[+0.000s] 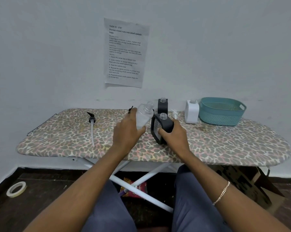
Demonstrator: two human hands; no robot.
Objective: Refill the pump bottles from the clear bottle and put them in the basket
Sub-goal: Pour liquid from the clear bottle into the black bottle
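Note:
My left hand point(127, 129) grips the clear bottle point(143, 116), uncapped and tilted with its mouth up and to the right. My right hand point(174, 133) holds a black pump bottle point(161, 126) without its pump, tilted on the leopard-print board point(225, 144). A second open black bottle point(162, 105) stands behind it. A white bottle point(192, 112) stands next to the teal basket point(220, 111) at the back right. One black pump head with its tube point(92, 122) lies at the left, and a white pump point(174, 113) lies beside the white bottle.
The board stands against a grey wall with a printed sheet point(125, 52) taped to it. A dark pump part point(130, 110) peeks out behind my left hand. A tape roll point(16, 189) lies on the floor at the left, and a cardboard box point(245, 180) sits under the board.

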